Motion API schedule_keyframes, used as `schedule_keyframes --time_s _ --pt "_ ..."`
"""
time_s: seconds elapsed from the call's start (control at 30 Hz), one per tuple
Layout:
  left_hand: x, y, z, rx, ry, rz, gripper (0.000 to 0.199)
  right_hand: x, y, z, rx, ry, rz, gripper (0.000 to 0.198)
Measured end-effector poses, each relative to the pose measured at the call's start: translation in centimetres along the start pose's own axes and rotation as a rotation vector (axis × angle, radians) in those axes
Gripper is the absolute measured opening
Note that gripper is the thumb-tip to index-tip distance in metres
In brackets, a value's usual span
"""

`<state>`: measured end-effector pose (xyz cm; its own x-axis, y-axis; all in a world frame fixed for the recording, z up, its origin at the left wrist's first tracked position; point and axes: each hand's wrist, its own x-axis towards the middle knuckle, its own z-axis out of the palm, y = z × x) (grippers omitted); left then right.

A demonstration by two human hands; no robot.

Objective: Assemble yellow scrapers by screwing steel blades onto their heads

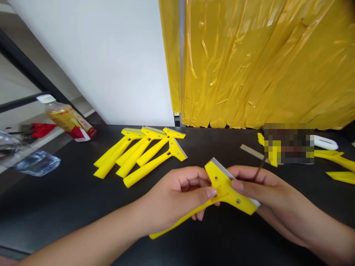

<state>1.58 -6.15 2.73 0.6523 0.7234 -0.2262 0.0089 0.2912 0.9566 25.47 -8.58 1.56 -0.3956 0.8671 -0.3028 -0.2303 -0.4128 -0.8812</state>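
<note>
A yellow scraper (231,186) with a metal blade along its wide head is held between both hands above the dark table. My left hand (183,192) is closed around the neck, thumb on top, the handle running down to the lower left under the palm. My right hand (266,192) pinches the blade side of the head, thumb on the face and fingers behind. A thin dark rod (260,169), perhaps a hex key, sticks up from the right fingers. Two screw spots show on the head; the one nearer the blade's upper end looks like a dark hole.
Several yellow scrapers (149,168) lie overlapping on the black table (91,214) at left. A drink bottle (70,118) and a clear plastic bottle (39,160) are farther left. Yellow handle parts (341,177), a flat strip (253,153), a white cutter (325,142) and a blurred-out patch sit at right.
</note>
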Motion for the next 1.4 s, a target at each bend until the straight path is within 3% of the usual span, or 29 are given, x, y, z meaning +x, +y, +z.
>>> schedule_keyframes --time_s 0.33,0.47,0.53,0.67,0.8,0.87,1.07,1.23,1.4 --pt "0.0 -0.3 0.5 -0.004 0.165 -0.007 0.031 0.9 0.8 -0.5 0.01 0.076 0.007 0.034" --pt "0.5 0.0 -0.4 -0.128 0.23 0.02 0.026 1.6 0.3 -0.8 -0.021 0.205 -0.053 0.037" --pt "0.8 0.2 -1.0 -0.189 0.327 0.058 0.024 2.3 0.1 -1.7 -0.13 0.287 -0.112 0.037" --pt "1.3 0.5 -1.9 -0.221 0.508 0.112 0.027 3.0 -0.3 -3.6 -0.595 0.37 -0.287 0.037" --pt "1.3 0.7 -2.0 -0.212 0.534 0.142 0.026 2.1 -1.0 -3.7 -0.842 0.485 -0.395 0.038" --pt "1.2 0.7 -1.9 -0.206 0.521 0.163 0.024 1.5 -1.4 -3.4 -0.782 0.519 -0.446 0.034" --pt "1.3 0.4 -1.9 -0.194 0.508 0.189 0.021 2.5 -1.5 -4.0 -0.247 0.484 -0.501 0.032" --pt "1.3 0.5 -1.7 -0.175 0.516 0.204 0.019 4.4 -0.2 -5.0 -0.168 0.474 -0.364 0.04" --pt "1.2 0.4 -1.6 -0.152 0.493 0.187 0.019 5.0 0.6 -5.1 -0.162 0.459 -0.331 0.04"
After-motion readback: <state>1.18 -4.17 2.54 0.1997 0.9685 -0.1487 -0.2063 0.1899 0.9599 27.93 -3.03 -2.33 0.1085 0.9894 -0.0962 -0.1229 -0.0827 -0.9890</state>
